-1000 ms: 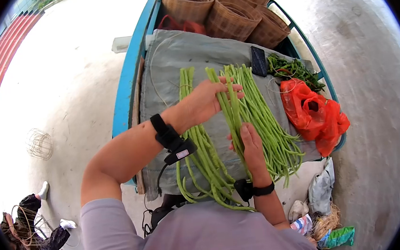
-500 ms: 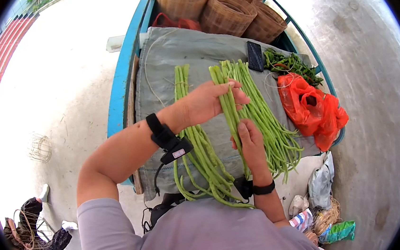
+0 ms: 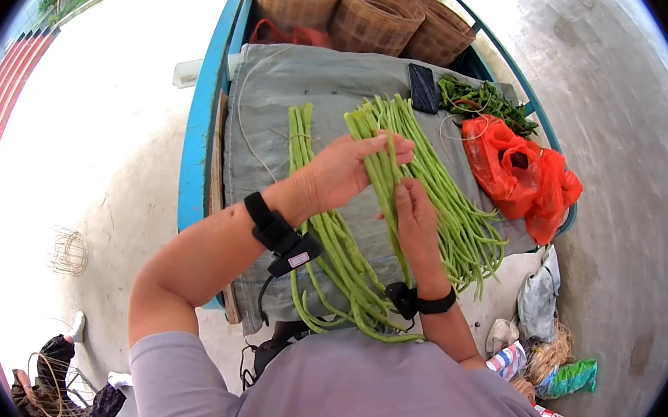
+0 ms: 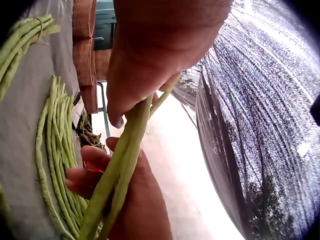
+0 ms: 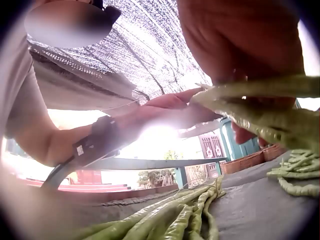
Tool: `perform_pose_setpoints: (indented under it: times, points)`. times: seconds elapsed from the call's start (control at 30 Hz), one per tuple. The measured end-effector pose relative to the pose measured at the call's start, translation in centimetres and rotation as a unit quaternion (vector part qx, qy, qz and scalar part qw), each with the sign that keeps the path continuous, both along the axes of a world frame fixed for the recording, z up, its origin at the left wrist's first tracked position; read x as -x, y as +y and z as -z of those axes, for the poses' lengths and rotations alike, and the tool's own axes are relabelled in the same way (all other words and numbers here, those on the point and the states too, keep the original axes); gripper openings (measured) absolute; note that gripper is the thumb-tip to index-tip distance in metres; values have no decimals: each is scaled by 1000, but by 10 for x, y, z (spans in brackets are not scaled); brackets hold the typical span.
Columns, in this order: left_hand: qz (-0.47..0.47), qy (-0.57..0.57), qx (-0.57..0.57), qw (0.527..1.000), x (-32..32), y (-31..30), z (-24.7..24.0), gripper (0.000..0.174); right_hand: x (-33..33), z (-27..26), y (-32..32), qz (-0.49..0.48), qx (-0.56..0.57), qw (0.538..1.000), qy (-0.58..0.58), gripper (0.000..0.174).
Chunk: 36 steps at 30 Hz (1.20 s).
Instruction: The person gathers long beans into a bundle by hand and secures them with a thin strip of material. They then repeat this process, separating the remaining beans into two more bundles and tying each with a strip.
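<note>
At the left of the head view a blue cart rim is seen, with a grey cloth spread over the bed. On the cloth, left of centre, a bundle of long beans is laid lengthwise, its lower ends curling at the near edge. Just right of it, at mid-frame, the left hand is held above the cloth. Its thumb and fingers are closed in a pinch on a few held beans, near their upper ends. These beans are lifted off the cloth between the bundle and the pile, and run down towards the person. Below and slightly right, the right hand is wrapped round the same beans at about mid-length, with the fingers curled beneath them, as the left wrist view shows. To the right a loose pile of beans is spread on the cloth. Further right, a phone, greens and orange bags are seen. Baskets are stacked at the top.

The held beans are judged light, limp and smooth. They are likely to sag wherever unsupported, to slide through a slack grip, and to snap if bent sharply. They are best taken in two places, near the upper ends and at mid-length.
</note>
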<state>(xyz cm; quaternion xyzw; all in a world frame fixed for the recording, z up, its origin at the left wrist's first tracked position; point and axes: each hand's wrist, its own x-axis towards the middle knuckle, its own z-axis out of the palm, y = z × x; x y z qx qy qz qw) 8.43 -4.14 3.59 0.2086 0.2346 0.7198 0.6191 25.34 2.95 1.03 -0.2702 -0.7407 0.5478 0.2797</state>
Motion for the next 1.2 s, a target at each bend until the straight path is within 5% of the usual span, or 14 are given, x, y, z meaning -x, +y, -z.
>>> perform_pose_setpoints:
  times: [0.17,0.5,0.8,1.0,1.1,1.2]
  points:
    - [8,17,-12,1000,-1,-2,-3,47,1,-1,-5,24,-30,998,43,19]
    - [7,40,-23,999,-2,-2,-3,34,-8,-6,-7,42,-39,998,21,20]
    - [-15,14,-2,1000,-8,-2,-9,32,6,-28,-6,86,-222,971,-31,17]
    - [-29,37,-9,999,-8,1,-1,28,9,-26,2,56,-251,965,-50,19]
    - [-23,16,-10,1000,-4,2,3,26,7,-27,-5,10,-79,997,-9,26]
    - [-44,-41,10,998,-2,2,7,24,-10,-14,-8,-37,-151,976,-152,35]
